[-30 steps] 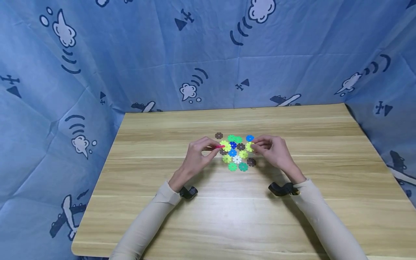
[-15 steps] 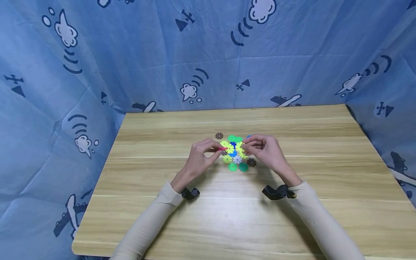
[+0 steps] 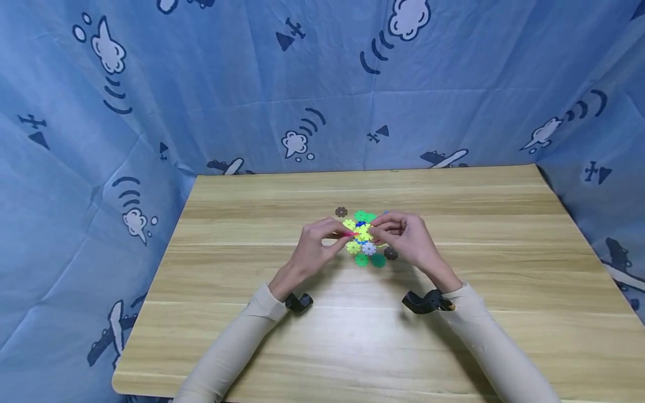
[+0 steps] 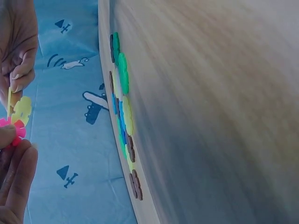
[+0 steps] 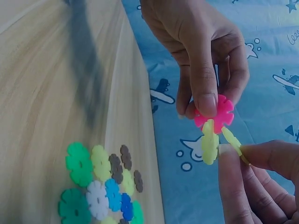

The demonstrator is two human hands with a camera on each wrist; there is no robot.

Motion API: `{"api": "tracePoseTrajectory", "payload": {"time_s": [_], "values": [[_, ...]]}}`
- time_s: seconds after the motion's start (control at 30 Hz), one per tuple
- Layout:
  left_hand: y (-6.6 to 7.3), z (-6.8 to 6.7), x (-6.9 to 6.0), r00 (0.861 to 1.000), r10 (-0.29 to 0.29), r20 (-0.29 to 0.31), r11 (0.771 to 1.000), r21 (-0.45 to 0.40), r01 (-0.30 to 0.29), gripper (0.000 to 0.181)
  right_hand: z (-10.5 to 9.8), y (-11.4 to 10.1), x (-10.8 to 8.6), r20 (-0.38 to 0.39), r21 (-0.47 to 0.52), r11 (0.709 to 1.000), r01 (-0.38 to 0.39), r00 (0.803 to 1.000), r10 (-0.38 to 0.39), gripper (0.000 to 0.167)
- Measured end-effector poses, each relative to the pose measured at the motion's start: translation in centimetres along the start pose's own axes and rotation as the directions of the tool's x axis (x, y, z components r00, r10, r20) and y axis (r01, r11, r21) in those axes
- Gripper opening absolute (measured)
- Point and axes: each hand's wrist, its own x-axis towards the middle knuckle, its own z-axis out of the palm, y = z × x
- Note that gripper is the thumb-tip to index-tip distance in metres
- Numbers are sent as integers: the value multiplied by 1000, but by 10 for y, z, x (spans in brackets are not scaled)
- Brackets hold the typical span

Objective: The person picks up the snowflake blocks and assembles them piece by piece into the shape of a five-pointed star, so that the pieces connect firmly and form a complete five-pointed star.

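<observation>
My left hand (image 3: 314,246) pinches a pink notched plastic disc (image 5: 222,114), shaped like a flower, between thumb and fingers. A yellow notched disc (image 5: 210,144) is joined to the pink one's edge. From the other side, my right hand (image 3: 407,239) pinches a second yellow disc (image 5: 232,141) by its rim. That disc's edge meets the pink disc's rim or lies very close to it; whether it sits in a slot I cannot tell. In the left wrist view the pink disc (image 4: 17,133) is partly behind the left thumb. Both hands are held above the table.
Beneath the hands, several loose notched discs lie on the wooden table (image 3: 322,347), among them a green disc (image 5: 80,164), a white disc (image 5: 97,199) and a brown disc (image 3: 390,253). A patterned blue cloth (image 3: 332,67) hangs behind the table.
My right hand has moved left with its yellow disc, up to the pink disc. My left hand has shifted slightly right and nearer, still holding the joined pieces.
</observation>
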Motion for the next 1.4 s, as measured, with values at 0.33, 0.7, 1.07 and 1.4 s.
{"api": "tracePoseTrajectory", "payload": {"time_s": [0.33, 0.7, 1.07, 1.4], "values": [[1, 3, 0, 1000, 31, -3, 999, 33, -31, 9, 2, 0, -1, 9, 8, 1000, -22, 1000, 22, 21], [2, 3, 1, 993, 118, -25, 991, 63, -116, 9, 1, -1, -4, 13, 44, 999, -27, 1000, 26, 22], [3, 2, -5, 983, 180, -24, 975, 137, -175, 13, 6, 3, -7, 14, 84, 993, -80, 997, 79, 25], [4, 6, -4, 983, 181, -33, 974, 144, -175, 11, 10, 5, -9, -2, 120, 990, -78, 997, 79, 27]]}}
